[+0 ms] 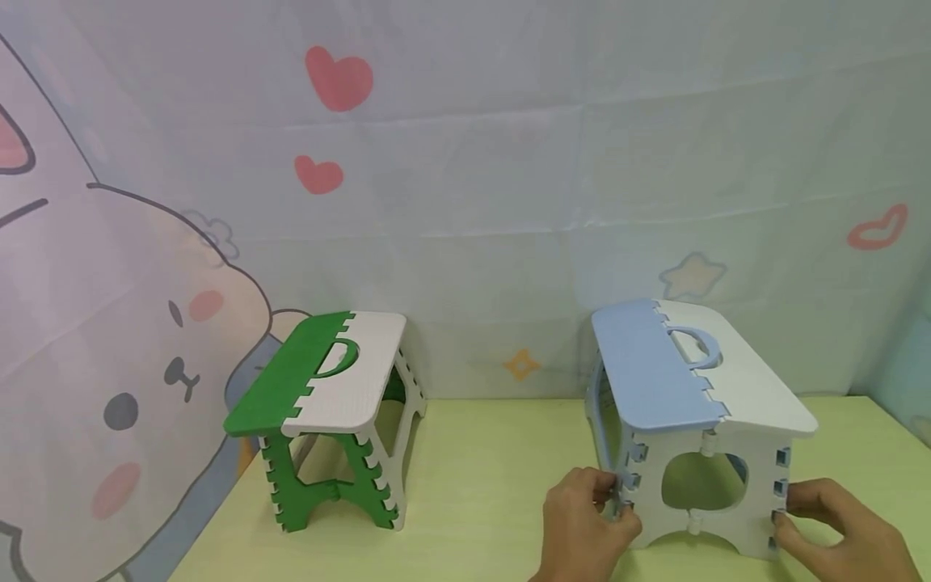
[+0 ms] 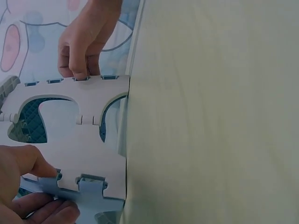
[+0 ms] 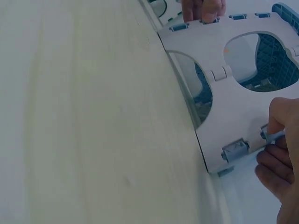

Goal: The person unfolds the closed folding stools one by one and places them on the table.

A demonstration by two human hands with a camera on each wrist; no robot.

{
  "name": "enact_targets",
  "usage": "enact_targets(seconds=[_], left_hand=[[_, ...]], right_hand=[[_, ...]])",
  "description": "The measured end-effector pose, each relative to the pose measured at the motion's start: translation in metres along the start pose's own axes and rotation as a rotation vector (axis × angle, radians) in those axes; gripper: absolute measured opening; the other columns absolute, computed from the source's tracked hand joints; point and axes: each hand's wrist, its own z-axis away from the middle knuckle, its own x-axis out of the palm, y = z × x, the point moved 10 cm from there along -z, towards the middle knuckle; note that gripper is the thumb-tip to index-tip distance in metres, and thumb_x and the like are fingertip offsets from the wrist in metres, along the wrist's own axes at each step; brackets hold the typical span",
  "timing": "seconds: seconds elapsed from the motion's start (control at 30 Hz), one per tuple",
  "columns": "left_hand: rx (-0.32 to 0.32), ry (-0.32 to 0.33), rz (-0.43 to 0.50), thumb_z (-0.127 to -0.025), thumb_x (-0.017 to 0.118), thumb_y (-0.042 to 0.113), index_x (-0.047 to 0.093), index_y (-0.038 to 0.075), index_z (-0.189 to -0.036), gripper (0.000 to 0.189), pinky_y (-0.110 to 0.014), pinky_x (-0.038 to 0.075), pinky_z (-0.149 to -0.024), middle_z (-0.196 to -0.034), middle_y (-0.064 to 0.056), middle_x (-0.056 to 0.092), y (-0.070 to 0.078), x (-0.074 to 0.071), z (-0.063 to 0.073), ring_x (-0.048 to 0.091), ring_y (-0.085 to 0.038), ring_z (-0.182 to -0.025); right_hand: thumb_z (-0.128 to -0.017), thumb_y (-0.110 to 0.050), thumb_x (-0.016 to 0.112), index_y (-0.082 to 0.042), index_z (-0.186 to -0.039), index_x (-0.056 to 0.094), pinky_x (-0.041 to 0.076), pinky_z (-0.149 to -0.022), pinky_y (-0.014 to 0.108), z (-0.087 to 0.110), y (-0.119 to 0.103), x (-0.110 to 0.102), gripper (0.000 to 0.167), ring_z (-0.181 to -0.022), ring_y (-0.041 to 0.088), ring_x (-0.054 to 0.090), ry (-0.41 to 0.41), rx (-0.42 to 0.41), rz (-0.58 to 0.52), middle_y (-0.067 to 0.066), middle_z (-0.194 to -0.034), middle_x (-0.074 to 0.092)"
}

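A blue-and-white folding step stool [image 1: 643, 372] stands unfolded at the right of the table, its blue carry handle [image 1: 709, 347] in the middle of the top. Its white hinged end panel [image 1: 759, 477] faces me. My left hand [image 1: 585, 521] pinches the panel's left edge low down, thumb on the front and fingers round the side. At the opposite edge my right hand [image 1: 847, 529] grips in the same way. Both wrist views show thumb and fingers [image 2: 44, 210] closed on the notched blue-and-white joints; the right thumb [image 3: 279, 114] lies on the panel's face.
A green-and-white folding step stool [image 1: 272, 396] stands unfolded at the left of the pale yellow-green table [image 1: 494, 485]. Behind the table hangs a cloth [image 1: 494, 162] printed with hearts, stars and a cartoon rabbit.
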Motion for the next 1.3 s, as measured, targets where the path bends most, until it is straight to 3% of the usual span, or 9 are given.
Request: enact_targets(seconds=[0.13,0.23,0.33,0.47,0.6,0.73,1.0,1.2,1.3], left_hand=[[-0.071,-0.075,0.025,-0.076,0.083,0.007,0.079,0.01,-0.096,0.021,-0.016,0.053,-0.068,-0.084,0.014,0.064,-0.003,0.0,-0.004,0.061,0.001,-0.075],[-0.134,-0.126,0.056,-0.076,0.083,0.008,0.08,0.009,-0.098,0.023,-0.019,0.054,-0.069,-0.085,0.016,0.065,-0.003,0.0,-0.007,0.06,0.001,-0.077],[-0.185,-0.128,0.142,-0.077,0.082,0.007,0.08,0.009,-0.1,0.023,-0.02,0.056,-0.073,-0.089,0.013,0.068,0.002,-0.004,-0.01,0.062,0.0,-0.081],[-0.249,-0.048,0.384,-0.086,0.08,0.01,0.079,0.006,-0.105,0.019,-0.021,0.06,-0.078,-0.096,0.006,0.072,0.012,-0.013,-0.014,0.068,-0.005,-0.087],[-0.213,0.092,0.548,-0.093,0.079,0.017,0.079,0.002,-0.111,0.023,-0.022,0.061,-0.078,-0.099,0.002,0.076,0.023,-0.026,-0.022,0.074,-0.011,-0.091],[-0.164,0.158,0.585,-0.098,0.077,0.024,0.076,-0.002,-0.121,0.035,-0.023,0.061,-0.083,-0.104,0.002,0.077,0.032,-0.034,-0.028,0.075,-0.015,-0.098],[-0.175,0.187,0.634,-0.094,0.082,0.028,0.077,0.002,-0.123,0.04,-0.023,0.061,-0.083,-0.106,0.001,0.077,0.041,-0.034,-0.036,0.074,-0.017,-0.098],[-0.177,0.186,0.658,-0.091,0.084,0.023,0.079,0.003,-0.118,0.034,-0.023,0.061,-0.08,-0.103,0.001,0.077,0.044,-0.029,-0.038,0.075,-0.02,-0.095],[-0.17,0.183,0.669,-0.091,0.084,0.021,0.08,0.004,-0.117,0.032,-0.023,0.061,-0.078,-0.101,0.001,0.077,0.045,-0.027,-0.038,0.075,-0.019,-0.093]], right_hand=[[-0.089,-0.004,0.084,-0.001,-0.106,0.069,0.054,-0.065,0.015,-0.005,0.003,0.003,0.023,-0.08,-0.014,0.057,-0.082,-0.007,0.015,0.017,-0.106,0.073],[-0.096,-0.004,0.077,0.002,-0.111,0.069,0.051,-0.068,0.01,-0.008,0.006,0.001,0.018,-0.084,-0.017,0.054,-0.104,0.0,-0.016,0.017,-0.11,0.072],[-0.103,-0.002,0.067,0.007,-0.118,0.065,0.048,-0.071,0.004,-0.01,0.005,-0.006,0.018,-0.09,-0.019,0.054,-0.067,-0.008,-0.116,-0.006,-0.11,0.071],[-0.11,-0.001,0.055,-0.004,-0.128,0.065,0.049,-0.076,0.004,-0.014,-0.001,-0.023,0.022,-0.093,-0.014,0.062,0.014,-0.046,-0.339,-0.031,-0.109,0.064],[-0.111,0.006,0.045,-0.026,-0.133,0.066,0.051,-0.082,0.005,-0.024,-0.013,-0.038,0.043,-0.098,-0.005,0.07,0.02,-0.125,-0.657,-0.019,-0.114,0.073],[-0.112,0.003,0.043,-0.028,-0.129,0.069,0.053,-0.082,0.008,-0.033,-0.025,-0.044,0.044,-0.099,-0.001,0.072,-0.024,-0.1,-0.842,-0.012,-0.114,0.075],[-0.112,-0.011,0.054,-0.023,-0.124,0.072,0.054,-0.081,0.009,-0.039,-0.034,-0.045,0.025,-0.095,0.003,0.072,0.024,0.068,-0.901,-0.014,-0.116,0.072],[-0.109,-0.016,0.062,-0.028,-0.128,0.071,0.039,-0.091,0.006,-0.033,-0.036,-0.045,0.025,-0.091,-0.003,0.07,0.068,0.206,-0.804,-0.022,-0.11,0.072],[-0.108,-0.014,0.065,-0.027,-0.129,0.072,0.038,-0.089,0.007,-0.033,-0.036,-0.046,0.026,-0.09,-0.003,0.07,0.079,0.216,-0.793,-0.022,-0.108,0.073]])
